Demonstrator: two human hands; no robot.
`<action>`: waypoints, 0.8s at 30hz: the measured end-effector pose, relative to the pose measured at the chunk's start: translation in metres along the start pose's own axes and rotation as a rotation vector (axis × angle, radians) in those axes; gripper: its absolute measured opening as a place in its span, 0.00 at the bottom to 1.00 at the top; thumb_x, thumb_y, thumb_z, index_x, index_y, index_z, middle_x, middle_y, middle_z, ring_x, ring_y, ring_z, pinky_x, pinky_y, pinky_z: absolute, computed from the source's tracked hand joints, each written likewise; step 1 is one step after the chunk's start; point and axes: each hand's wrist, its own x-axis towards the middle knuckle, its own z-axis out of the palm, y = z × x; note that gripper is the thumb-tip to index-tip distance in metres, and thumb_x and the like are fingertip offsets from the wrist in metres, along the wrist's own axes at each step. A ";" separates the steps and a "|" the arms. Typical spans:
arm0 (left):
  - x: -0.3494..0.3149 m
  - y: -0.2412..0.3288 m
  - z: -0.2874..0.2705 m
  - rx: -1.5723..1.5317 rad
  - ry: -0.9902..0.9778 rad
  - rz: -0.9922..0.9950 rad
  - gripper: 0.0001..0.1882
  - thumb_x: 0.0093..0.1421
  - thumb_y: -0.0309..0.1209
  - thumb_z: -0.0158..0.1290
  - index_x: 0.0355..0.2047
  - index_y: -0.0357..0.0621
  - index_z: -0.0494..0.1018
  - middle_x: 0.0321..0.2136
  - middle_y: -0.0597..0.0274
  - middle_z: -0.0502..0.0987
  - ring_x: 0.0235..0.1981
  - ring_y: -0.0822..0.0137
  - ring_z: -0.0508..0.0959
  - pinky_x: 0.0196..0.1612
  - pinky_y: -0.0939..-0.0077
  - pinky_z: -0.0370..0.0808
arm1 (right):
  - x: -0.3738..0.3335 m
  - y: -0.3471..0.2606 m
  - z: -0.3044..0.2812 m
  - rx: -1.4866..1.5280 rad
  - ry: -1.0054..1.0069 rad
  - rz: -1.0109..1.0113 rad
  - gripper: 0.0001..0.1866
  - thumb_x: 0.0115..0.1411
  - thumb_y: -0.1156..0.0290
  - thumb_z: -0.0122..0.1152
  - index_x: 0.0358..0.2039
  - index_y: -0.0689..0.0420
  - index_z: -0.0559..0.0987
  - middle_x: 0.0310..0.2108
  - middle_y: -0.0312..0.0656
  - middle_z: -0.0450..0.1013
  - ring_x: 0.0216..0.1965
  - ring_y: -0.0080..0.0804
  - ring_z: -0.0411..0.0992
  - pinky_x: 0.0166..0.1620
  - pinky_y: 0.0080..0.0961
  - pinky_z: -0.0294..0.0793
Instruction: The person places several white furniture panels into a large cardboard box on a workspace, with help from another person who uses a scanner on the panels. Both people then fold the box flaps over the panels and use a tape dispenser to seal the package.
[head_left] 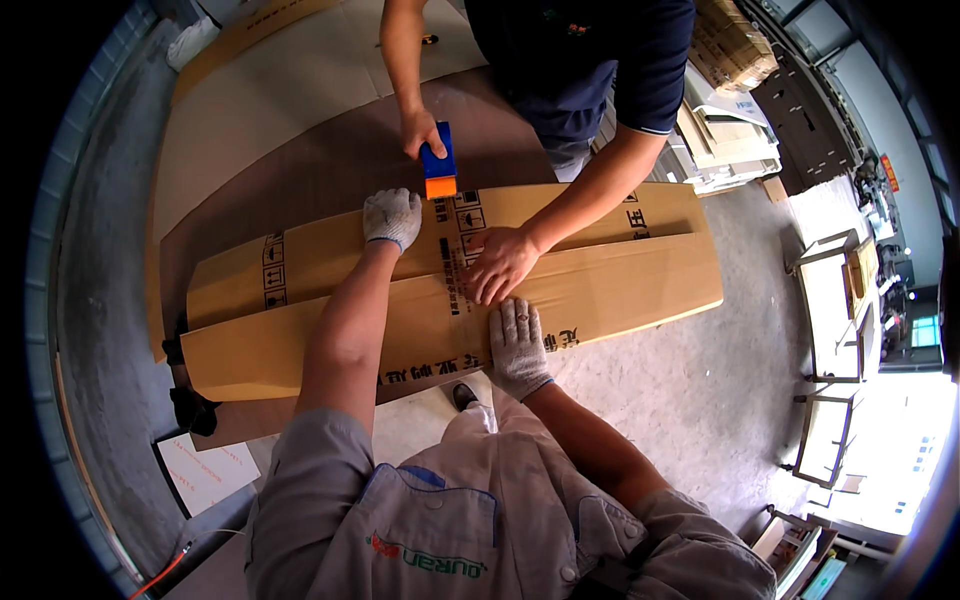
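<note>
A long brown cardboard box [600,285] with black printing lies across in front of me, with a lengthwise seam along its top. My left hand [393,217], in a pale knitted glove, is at its far edge with the fingers bent over that edge. My right hand [518,350], gloved too, lies flat on the near side with its fingers stretched out. Opposite me a co-worker's hand [500,265] presses on the top near my right fingertips. The co-worker's other hand [424,135] holds a blue and orange tape dispenser [439,165] at the far edge.
Under the box is a table covered with brown cardboard sheets [300,160]. A small black and yellow tool [430,39] lies at the far side. Stacked cartons [735,50] and boards stand at the far right, wheeled carts [830,350] at the right. A white panel [208,470] leans low on the left.
</note>
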 end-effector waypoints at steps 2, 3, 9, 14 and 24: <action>0.000 0.002 0.000 -0.005 0.012 0.001 0.21 0.73 0.45 0.46 0.38 0.44 0.83 0.42 0.51 0.85 0.49 0.50 0.82 0.57 0.51 0.74 | -0.002 0.001 0.005 -0.002 0.022 -0.003 0.44 0.55 0.58 0.68 0.64 0.76 0.68 0.66 0.75 0.62 0.69 0.78 0.60 0.73 0.70 0.54; 0.000 0.003 0.000 -0.010 0.024 0.001 0.21 0.73 0.45 0.46 0.38 0.45 0.83 0.42 0.51 0.85 0.49 0.50 0.82 0.57 0.51 0.74 | -0.004 0.002 0.007 -0.004 0.042 -0.007 0.44 0.55 0.57 0.68 0.64 0.76 0.68 0.66 0.75 0.62 0.69 0.78 0.60 0.73 0.70 0.54; -0.003 -0.011 0.013 -0.047 0.075 0.037 0.18 0.72 0.43 0.48 0.37 0.46 0.83 0.40 0.50 0.85 0.47 0.48 0.83 0.55 0.50 0.75 | -0.002 0.002 0.002 0.030 -0.039 0.026 0.45 0.58 0.55 0.66 0.67 0.74 0.66 0.70 0.74 0.59 0.73 0.77 0.54 0.75 0.68 0.50; -0.014 0.004 -0.009 -0.083 0.099 0.061 0.15 0.67 0.41 0.53 0.34 0.45 0.83 0.35 0.47 0.85 0.41 0.42 0.84 0.50 0.44 0.77 | -0.007 0.005 0.015 -0.085 -0.160 0.056 0.42 0.67 0.51 0.56 0.71 0.69 0.64 0.75 0.72 0.52 0.78 0.74 0.44 0.77 0.68 0.39; -0.189 0.000 -0.070 -0.603 0.431 -0.108 0.23 0.62 0.38 0.63 0.52 0.35 0.77 0.53 0.42 0.79 0.54 0.40 0.78 0.60 0.50 0.75 | -0.006 -0.001 0.011 -0.209 -0.186 0.043 0.59 0.61 0.34 0.62 0.73 0.72 0.56 0.77 0.69 0.49 0.79 0.70 0.42 0.79 0.61 0.36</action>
